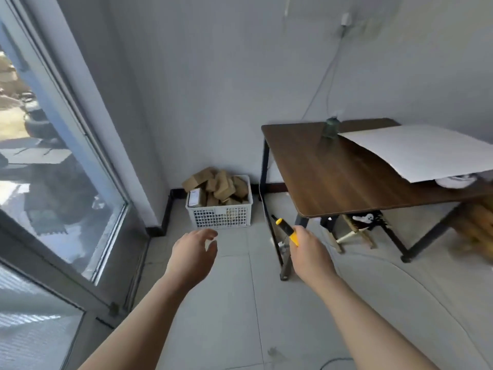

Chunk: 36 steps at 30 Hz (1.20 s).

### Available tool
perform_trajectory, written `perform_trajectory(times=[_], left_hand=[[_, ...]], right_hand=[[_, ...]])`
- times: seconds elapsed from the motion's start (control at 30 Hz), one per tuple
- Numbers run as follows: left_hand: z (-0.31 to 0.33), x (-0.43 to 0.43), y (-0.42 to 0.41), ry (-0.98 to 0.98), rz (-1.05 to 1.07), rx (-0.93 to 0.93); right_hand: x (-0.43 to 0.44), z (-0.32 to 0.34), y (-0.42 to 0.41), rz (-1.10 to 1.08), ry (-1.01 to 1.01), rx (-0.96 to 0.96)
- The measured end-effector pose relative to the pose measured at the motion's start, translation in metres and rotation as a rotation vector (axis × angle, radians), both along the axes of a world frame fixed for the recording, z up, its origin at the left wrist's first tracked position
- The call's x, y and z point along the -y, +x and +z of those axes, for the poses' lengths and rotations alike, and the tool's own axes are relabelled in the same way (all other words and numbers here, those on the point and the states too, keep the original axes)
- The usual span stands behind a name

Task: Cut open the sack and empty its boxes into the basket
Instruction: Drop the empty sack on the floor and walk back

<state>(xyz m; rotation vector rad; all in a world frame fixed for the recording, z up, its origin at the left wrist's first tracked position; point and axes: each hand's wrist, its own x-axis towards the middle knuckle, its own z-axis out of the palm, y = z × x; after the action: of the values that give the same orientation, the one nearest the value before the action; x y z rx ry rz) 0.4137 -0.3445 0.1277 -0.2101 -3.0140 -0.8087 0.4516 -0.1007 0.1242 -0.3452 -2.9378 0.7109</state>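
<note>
A white lattice basket [221, 216] stands on the floor in the corner, heaped with several brown cardboard boxes [221, 184]. My left hand [193, 253] hovers in front of the basket, fingers apart and holding nothing. My right hand [309, 253] is closed around a yellow and black utility knife [286, 231], whose tip points up and to the left, toward the basket. No sack is in view.
A dark wooden table [333, 177] on black legs stands at the right, with a large white sheet [416, 150] and a small bottle [330, 128] on it. A glass door [53, 169] fills the left. Clutter lies under the table. The floor is pale tile.
</note>
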Motion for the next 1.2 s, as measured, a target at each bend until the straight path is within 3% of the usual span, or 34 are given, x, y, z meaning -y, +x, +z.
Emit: perform_trajectory(times=[0.27,0.63,1.2], left_hand=[[-0.015,-0.059,-0.123,-0.014,-0.104,0.009],[-0.03,-0.146,-0.294,0.025,-0.073,0.069],[-0.104,-0.215,-0.517,-0.088,-0.287,0.284]], right_hand=[[-0.061,-0.014,-0.1,-0.132,0.022,0.035],[-0.159,-0.035,-0.278,-0.127,0.011,0.109],[-0.233,-0.149,-0.476,-0.389,-0.048,0.307]])
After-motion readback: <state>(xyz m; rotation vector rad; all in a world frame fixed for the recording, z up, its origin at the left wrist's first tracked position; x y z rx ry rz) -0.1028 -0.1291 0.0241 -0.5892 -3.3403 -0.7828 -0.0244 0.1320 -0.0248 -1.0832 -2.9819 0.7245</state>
